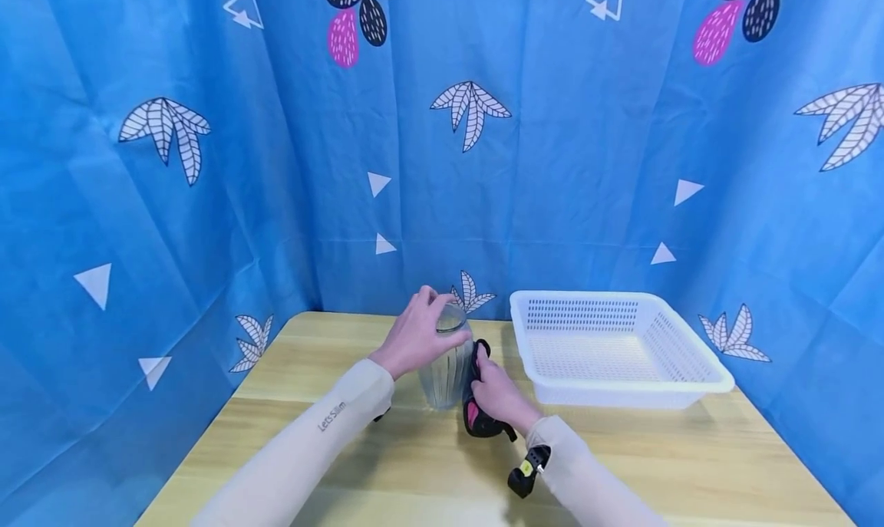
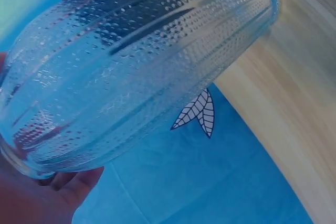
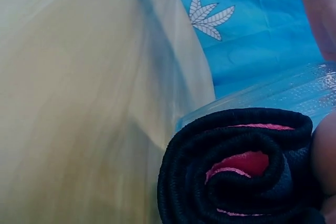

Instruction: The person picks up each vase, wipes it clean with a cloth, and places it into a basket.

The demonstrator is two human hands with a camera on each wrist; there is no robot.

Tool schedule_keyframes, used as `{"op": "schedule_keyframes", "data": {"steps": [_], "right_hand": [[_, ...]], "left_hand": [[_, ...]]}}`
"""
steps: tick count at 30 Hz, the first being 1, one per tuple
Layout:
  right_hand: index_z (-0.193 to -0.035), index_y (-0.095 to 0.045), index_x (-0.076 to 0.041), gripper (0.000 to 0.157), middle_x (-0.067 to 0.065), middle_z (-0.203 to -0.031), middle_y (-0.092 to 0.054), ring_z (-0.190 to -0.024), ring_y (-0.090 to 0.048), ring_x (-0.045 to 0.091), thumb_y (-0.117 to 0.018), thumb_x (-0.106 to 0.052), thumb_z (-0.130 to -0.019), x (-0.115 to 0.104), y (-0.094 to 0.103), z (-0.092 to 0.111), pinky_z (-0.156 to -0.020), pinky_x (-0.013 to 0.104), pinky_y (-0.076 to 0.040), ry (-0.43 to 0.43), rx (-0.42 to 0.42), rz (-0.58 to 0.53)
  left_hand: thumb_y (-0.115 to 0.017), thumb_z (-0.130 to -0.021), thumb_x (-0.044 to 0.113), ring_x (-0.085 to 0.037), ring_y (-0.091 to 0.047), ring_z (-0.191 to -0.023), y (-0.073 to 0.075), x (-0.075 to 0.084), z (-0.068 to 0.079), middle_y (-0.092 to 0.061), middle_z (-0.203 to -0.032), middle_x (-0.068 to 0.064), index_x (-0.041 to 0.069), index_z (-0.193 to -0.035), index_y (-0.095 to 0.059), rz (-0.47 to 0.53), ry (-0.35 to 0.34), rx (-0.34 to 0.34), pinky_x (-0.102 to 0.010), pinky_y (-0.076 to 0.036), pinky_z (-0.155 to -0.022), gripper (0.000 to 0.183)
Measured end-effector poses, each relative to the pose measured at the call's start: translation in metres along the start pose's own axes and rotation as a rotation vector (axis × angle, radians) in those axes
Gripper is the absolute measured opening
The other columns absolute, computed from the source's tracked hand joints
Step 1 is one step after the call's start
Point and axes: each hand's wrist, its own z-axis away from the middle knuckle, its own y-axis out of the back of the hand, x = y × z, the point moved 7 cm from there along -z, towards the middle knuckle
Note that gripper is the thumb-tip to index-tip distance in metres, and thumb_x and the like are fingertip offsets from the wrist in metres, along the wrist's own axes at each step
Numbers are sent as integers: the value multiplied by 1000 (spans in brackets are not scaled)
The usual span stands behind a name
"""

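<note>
A clear ribbed glass vase (image 1: 442,381) stands upright at mid-table. My left hand (image 1: 421,334) grips it near the rim, fingers over the far side and thumb at the near side. In the left wrist view the dotted, fluted glass (image 2: 142,77) fills much of the picture, with fingers around its mouth. My right hand (image 1: 500,393) holds a rolled black cloth-like band with pink lining (image 1: 475,418) right beside the vase. Its coiled end (image 3: 236,171) shows large in the right wrist view, the glass just behind it.
A white perforated plastic basket (image 1: 691,387) sits at the right rear of the wooden table (image 1: 428,473). Blue patterned curtain (image 1: 573,205) hangs behind and along both sides. A black strap with a yellow tag (image 1: 528,469) is on my right wrist.
</note>
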Motion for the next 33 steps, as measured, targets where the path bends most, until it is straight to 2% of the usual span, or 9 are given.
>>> {"op": "schedule_keyframes", "data": {"steps": [4,8,13,17,21,23,26,30,33], "right_hand": [[-155,-11,12,76,31,-150,-42,-137,-46,40,-52,-3,-94,6,-6,3,-112,52,-38,-11,-35,41],[-154,-16,13,73,32,-149,-42,-137,-46,41,-52,-3,-93,9,-10,4,-110,52,-39,-9,-58,43],[-155,-29,4,70,34,-145,-46,-131,-51,41,-53,-3,-90,9,5,4,-106,54,-42,-44,58,-42],[-155,-32,0,70,34,-141,-51,-127,-55,42,-53,-2,-88,-3,22,7,-103,54,-44,-12,171,-36],[-157,-29,-3,73,31,-144,-50,-126,-56,40,-55,-1,-89,-27,42,10,-101,53,-47,70,240,-16],[-159,-25,-4,76,28,-148,-47,-131,-52,39,-55,0,-89,-38,50,12,-103,53,-45,111,259,-4],[-160,-20,-7,81,25,-155,-39,-140,-43,38,-55,2,-88,-50,60,12,-109,54,-41,153,287,15],[-161,-19,-7,81,27,-157,-34,-144,-37,40,-55,2,-88,-53,63,5,-112,55,-37,158,289,60],[-160,-18,-4,80,31,-154,-36,-140,-42,42,-55,0,-90,-45,58,-3,-110,54,-40,121,237,100]], "left_hand": [[-72,-81,65,-19,-45,-85,4,1,0,-42,-103,-2,22,-148,-49,51,46,-5,-32,-42,-68,83],[-74,-83,60,-21,-49,-86,5,2,0,-46,-109,-4,24,-150,-47,84,78,-43,-34,-44,-72,80],[-72,-88,50,-23,-50,-98,4,7,-1,-44,-121,-6,25,-152,-44,180,105,-110,-39,-47,-81,74],[-72,-90,41,-23,-45,-103,3,10,-2,-40,-117,-6,24,-150,-45,223,85,-139,-39,-44,-83,68],[-71,-87,34,-22,-40,-102,1,8,-4,-40,-110,-5,22,-146,-48,177,51,-117,-38,-40,-83,65],[-70,-83,33,-22,-40,-103,0,6,-5,-41,-110,-4,22,-145,-49,151,33,-95,-37,-39,-84,66],[-70,-86,41,-21,-41,-106,-2,6,-6,-44,-112,-4,19,-145,-50,116,2,-69,-37,-40,-87,66],[-70,-89,52,-22,-44,-108,-4,8,-8,-48,-114,-5,16,-143,-51,100,-38,-34,-37,-42,-90,68],[-71,-89,51,-23,-44,-110,-6,9,-9,-48,-115,-4,16,-144,-51,106,-53,-26,-39,-42,-91,68]]}}
